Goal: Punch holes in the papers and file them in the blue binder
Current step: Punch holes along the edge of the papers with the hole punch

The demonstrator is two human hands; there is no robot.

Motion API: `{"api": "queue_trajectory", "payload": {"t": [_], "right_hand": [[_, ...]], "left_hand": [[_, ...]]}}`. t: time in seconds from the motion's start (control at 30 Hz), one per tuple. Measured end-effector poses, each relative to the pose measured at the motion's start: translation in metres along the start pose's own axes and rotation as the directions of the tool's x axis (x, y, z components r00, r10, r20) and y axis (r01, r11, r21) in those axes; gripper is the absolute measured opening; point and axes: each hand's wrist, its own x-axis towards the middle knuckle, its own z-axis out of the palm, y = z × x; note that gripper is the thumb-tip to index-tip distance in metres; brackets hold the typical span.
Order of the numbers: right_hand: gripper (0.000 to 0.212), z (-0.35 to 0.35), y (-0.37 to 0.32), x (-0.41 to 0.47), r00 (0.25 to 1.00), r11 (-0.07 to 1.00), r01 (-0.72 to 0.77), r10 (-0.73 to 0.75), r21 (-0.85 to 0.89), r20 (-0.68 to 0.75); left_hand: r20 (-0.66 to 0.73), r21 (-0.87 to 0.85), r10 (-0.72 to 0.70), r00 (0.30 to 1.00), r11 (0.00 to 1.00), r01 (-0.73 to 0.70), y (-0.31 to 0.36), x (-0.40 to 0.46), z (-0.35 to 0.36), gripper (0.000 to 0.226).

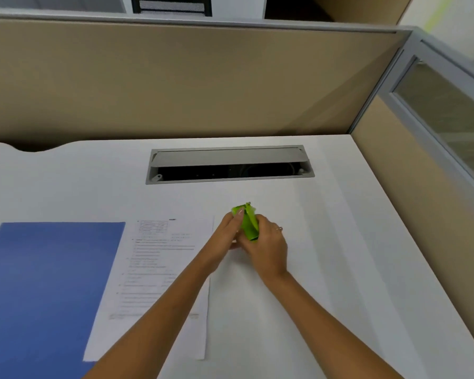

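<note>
Head view showed both hands, left hand (229,233) and right hand (267,246), clasping a green hole punch (249,222) mid-desk (326,242); papers (159,272) and blue binder (47,291) lay toward the left edge.

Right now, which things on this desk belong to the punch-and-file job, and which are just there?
Job: green hole punch, held by left hand and right hand; printed papers; blue binder.

Not part of it: cable tray in the desk, beige partition.
</note>
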Motion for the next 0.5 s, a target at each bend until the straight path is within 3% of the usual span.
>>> {"api": "queue_trajectory", "payload": {"t": [0.13,0.3,0.37,0.5], "right_hand": [[0.037,0.015,-0.047,-0.034,0.999,0.999,0.032,-0.034,0.036,0.041],[0.037,0.03,-0.082,-0.062,0.975,0.986,0.15,-0.161,0.08,0.156],[0.046,0.035,-0.096,-0.072,0.963,0.986,0.162,-0.169,0.049,0.212],[0.079,0.043,-0.109,-0.083,0.936,0.993,0.054,-0.013,-0.108,0.351]], "left_hand": [[-0.031,-0.175,-0.087,0.996,0.981,0.08,-0.002,-0.036,-0.03,0.056],[-0.263,-0.157,-0.135,0.955,0.983,0.096,-0.014,-0.066,-0.071,0.026],[-0.329,-0.148,-0.154,0.932,0.983,0.11,-0.017,-0.079,-0.096,0.02],[-0.37,-0.062,-0.176,0.912,0.984,0.165,-0.025,-0.097,-0.135,0.038]]}}
